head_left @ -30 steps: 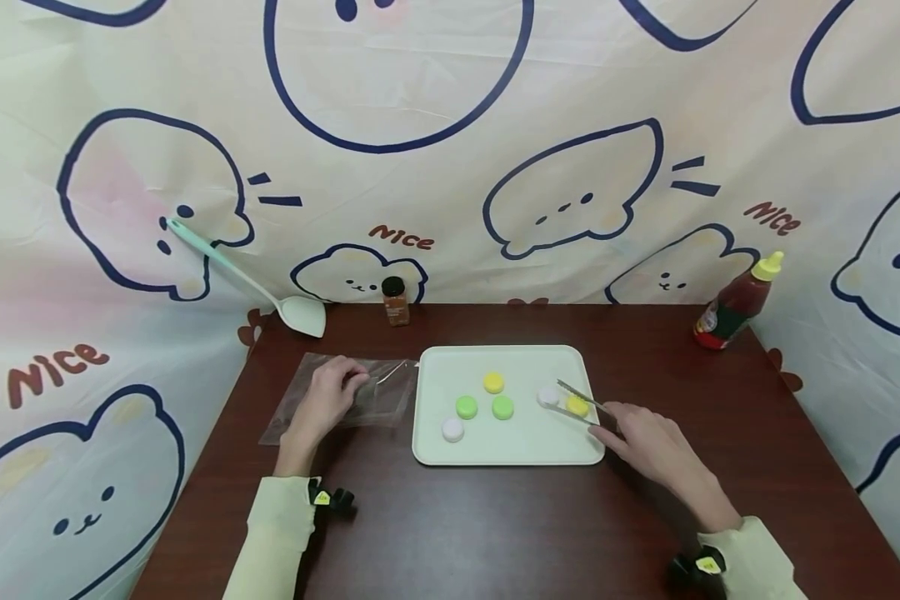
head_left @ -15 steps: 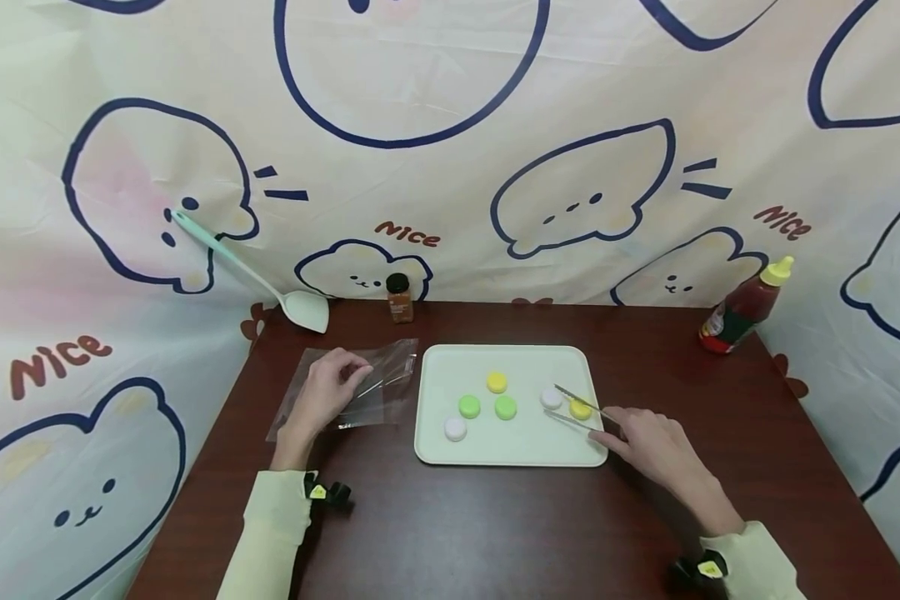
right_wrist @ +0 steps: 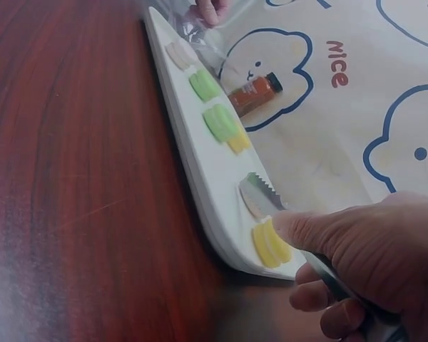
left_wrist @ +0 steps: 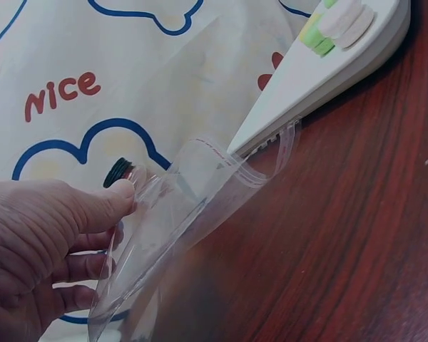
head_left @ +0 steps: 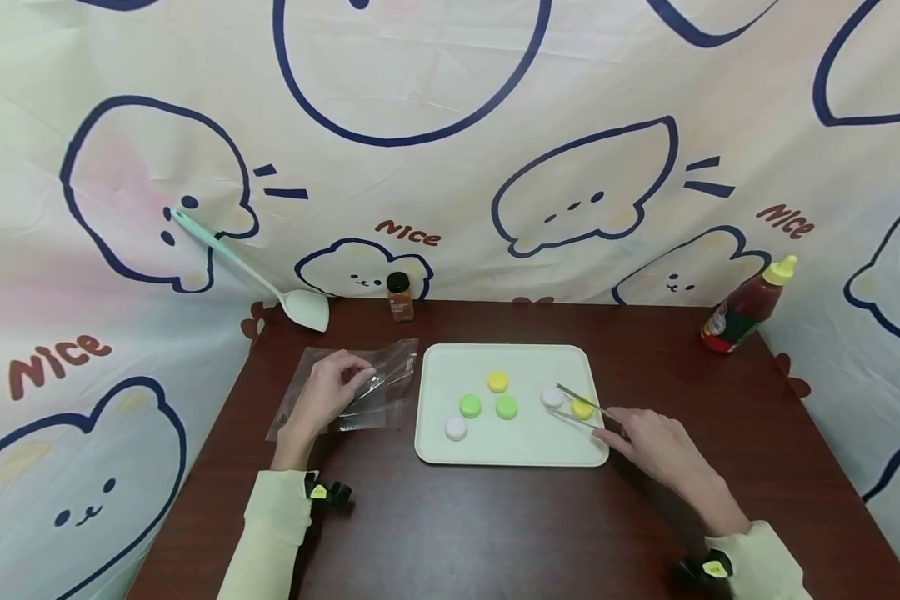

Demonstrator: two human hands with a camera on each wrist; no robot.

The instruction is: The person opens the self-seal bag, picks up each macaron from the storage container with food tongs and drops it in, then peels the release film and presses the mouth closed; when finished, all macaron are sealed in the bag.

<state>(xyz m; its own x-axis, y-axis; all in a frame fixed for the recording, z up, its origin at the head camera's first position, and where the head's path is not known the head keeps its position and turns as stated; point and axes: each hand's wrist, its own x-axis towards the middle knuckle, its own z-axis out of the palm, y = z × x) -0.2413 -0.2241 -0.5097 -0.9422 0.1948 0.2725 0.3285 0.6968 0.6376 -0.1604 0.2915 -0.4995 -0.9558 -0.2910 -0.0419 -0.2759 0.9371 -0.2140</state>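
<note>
Head view: The white tray (head_left: 510, 446) lies at the middle of the dark wooden surface (head_left: 495, 533) and serves as the reference. On the tray lie six caps: a yellow cap (head_left: 498, 382) toward its far side, two green caps (head_left: 470, 406) near its centre, a white cap (head_left: 455, 428) at its near left, a second white cap (head_left: 551, 397) and a second yellow cap (head_left: 582, 408) at its right side. The right hand (head_left: 656, 448), just off the tray's near right corner, grips metal tweezers (head_left: 579, 403); the two tweezer arms lie on either side of the second yellow cap. Left of the tray, touching its edge, lies a clear plastic bag (head_left: 360, 392). The left hand (head_left: 328, 396) pinches the bag's upper layer. Behind the tray stands a spice jar (head_left: 399, 297); behind and left of the tray lies a mint spatula (head_left: 270, 283); behind and right of the tray stands a sauce bottle (head_left: 746, 304).

Left wrist view: The left hand (left_wrist: 43, 249) pinches the clear plastic bag (left_wrist: 192, 214) between thumb and fingers, lifting its open mouth beside the tray (left_wrist: 321, 78).

Right wrist view: The right hand (right_wrist: 364, 263) is closed round the tweezers (right_wrist: 267, 199), whose serrated tips lie over the tray (right_wrist: 200, 171) at the second yellow cap (right_wrist: 269, 246).
</note>
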